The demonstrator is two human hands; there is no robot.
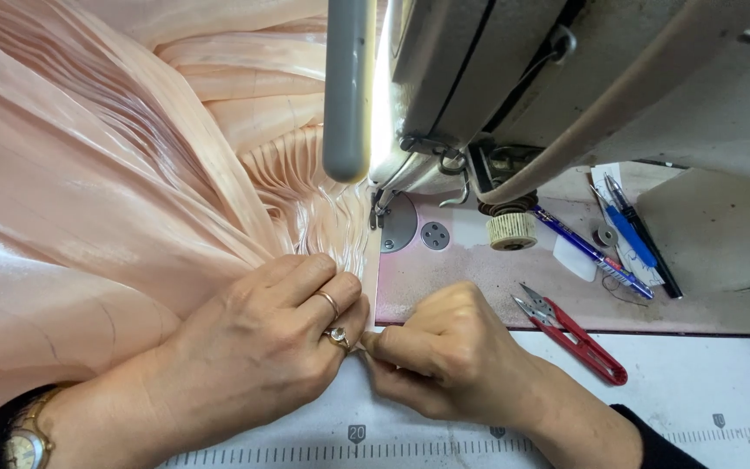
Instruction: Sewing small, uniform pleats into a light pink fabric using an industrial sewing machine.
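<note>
Head view: left hand [258, 347] and right hand [444, 352] pinch together on the pleated fabric [115, 200] edge below the needle [376, 213]. Risk: loosened pinch lets slippery pleats shift; snips [570, 334] lie near.

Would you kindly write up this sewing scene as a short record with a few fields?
setting: sewing machine on a white table with a printed ruler edge
left hand: rests on the pleated peach fabric, two rings on the fingers, watch at the wrist
right hand: fingertips pinched together against the left hand at the fabric edge; what they grip is hidden
needle area: fabric bunched beside the metal plate
nearby: red thread snips, blue pens, ridged cream wheel
</note>
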